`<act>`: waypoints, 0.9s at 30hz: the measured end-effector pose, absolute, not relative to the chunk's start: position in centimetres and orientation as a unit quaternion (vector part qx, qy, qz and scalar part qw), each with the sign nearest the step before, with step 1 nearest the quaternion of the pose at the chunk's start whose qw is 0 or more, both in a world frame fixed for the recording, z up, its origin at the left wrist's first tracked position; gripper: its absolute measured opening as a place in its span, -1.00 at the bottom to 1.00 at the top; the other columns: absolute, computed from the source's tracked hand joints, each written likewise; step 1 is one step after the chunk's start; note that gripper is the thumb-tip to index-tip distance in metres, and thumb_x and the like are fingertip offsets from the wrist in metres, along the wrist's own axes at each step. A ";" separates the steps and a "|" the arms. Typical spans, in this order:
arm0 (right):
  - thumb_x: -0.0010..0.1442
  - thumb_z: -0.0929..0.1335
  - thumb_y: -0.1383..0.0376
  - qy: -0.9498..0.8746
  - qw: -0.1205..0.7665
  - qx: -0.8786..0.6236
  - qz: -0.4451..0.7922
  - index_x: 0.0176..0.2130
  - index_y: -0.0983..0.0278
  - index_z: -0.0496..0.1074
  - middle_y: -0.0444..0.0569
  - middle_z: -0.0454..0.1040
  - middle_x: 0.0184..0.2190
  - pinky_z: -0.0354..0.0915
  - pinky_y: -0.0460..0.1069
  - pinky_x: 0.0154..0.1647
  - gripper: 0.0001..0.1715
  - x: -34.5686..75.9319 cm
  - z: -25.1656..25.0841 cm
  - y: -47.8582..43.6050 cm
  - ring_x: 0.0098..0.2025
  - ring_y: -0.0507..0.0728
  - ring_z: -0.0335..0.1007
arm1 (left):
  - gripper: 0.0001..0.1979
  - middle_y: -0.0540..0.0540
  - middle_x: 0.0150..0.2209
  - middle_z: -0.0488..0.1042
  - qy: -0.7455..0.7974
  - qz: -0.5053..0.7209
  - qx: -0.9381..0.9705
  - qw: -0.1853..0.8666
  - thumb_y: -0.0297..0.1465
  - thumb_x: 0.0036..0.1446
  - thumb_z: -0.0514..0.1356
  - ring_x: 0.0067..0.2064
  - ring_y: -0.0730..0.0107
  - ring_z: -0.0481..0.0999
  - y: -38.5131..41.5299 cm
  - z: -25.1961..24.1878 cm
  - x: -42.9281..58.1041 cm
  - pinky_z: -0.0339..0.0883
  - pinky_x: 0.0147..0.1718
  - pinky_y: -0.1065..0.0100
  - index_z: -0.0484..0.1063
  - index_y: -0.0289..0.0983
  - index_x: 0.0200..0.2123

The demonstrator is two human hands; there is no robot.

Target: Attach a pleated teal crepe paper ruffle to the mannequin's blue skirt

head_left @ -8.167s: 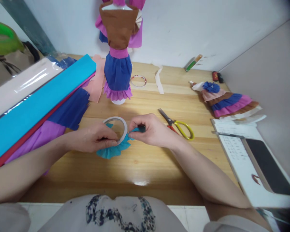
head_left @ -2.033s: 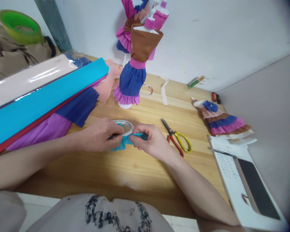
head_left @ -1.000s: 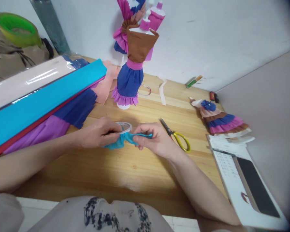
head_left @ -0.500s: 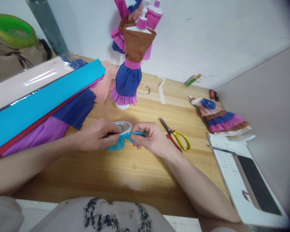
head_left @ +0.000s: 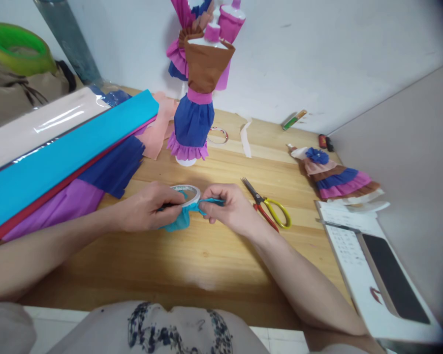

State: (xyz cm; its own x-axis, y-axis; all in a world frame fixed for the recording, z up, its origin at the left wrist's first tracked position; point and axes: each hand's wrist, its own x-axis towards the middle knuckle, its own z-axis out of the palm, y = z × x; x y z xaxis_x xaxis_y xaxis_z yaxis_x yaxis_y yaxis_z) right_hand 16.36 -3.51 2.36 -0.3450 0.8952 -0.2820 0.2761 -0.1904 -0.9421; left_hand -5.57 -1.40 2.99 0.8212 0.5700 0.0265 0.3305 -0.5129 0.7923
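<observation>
Here, left hand grips ring, right hand turquoise paper

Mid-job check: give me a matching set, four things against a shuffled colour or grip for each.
1. white ring
2. scissors
3. gathered strip
4. front standing figure

A. brown above dark blue
B. turquoise, pinched by the right hand
C. yellow-and-red handled
D. held by the left hand

Pairs: 1-D, 2-C, 3-B, 4-A
</observation>
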 end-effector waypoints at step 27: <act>-0.01 0.51 0.01 -0.560 0.311 -0.498 0.584 -0.53 0.25 0.36 -0.19 0.38 -0.67 0.19 -0.12 -0.61 -0.56 16.6 1.8 -3.0 -0.64 -0.03 0.26 | -0.65 0.01 -0.50 0.37 0.274 0.147 0.734 0.604 -0.21 0.38 0.01 -0.52 0.52 0.31 -1.5 2.2 -5.6 0.20 -0.58 0.51 0.42 -0.33 -0.31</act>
